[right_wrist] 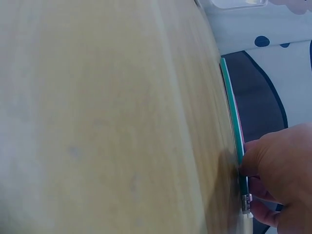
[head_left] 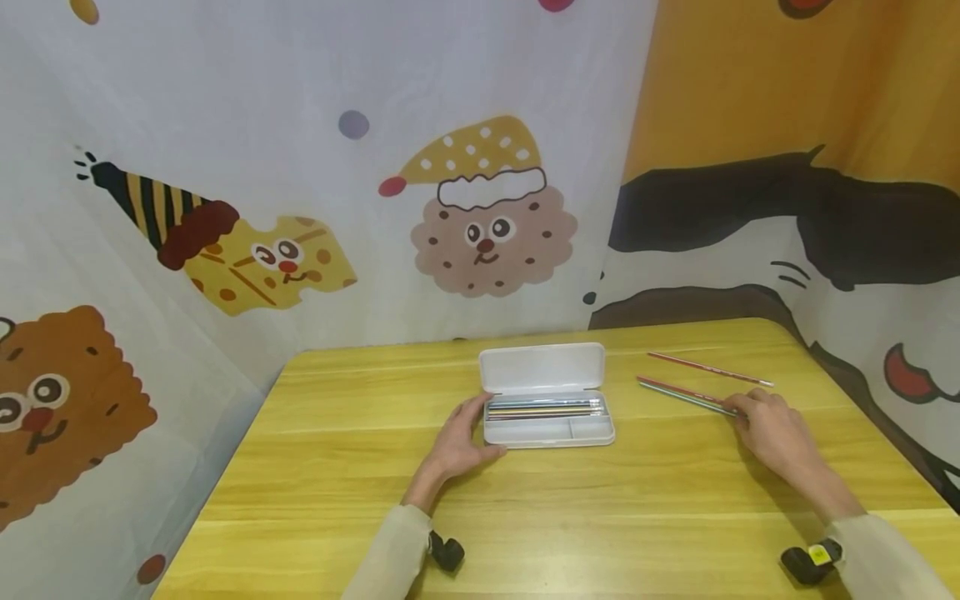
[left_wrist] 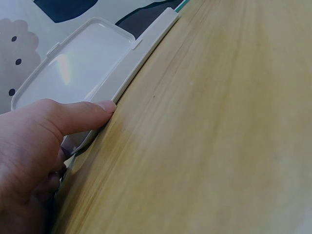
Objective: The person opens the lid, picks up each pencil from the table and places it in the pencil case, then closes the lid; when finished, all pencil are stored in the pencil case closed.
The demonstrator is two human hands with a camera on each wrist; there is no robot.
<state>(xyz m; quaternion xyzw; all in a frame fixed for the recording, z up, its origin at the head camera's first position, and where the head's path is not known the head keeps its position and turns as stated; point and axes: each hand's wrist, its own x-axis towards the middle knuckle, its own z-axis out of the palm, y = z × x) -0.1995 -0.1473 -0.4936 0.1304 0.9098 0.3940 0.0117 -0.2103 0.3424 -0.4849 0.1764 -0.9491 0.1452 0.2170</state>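
Observation:
A white pencil case [head_left: 532, 431] lies with its lid [head_left: 542, 369] raised, and several pencils [head_left: 543, 411] fill its rear compartment. My left hand [head_left: 459, 437] holds the case's left end, thumb at the front edge and fingers round the back corner. In the left wrist view the thumb [left_wrist: 85, 117] presses the case's side wall [left_wrist: 139, 56]. To the right, my right hand [head_left: 776, 433] pinches a green pencil [head_left: 686, 397] near its eraser end. A red pencil [head_left: 671, 386] lies right alongside it, its near end hidden by the fingers.
Behind the right hand, another red pencil [head_left: 708, 367] lies on the wooden table [head_left: 360, 467]. The case's front part has two compartments, split by a divider [head_left: 572, 428]. A printed curtain [head_left: 300, 125] hangs along the table's far edge.

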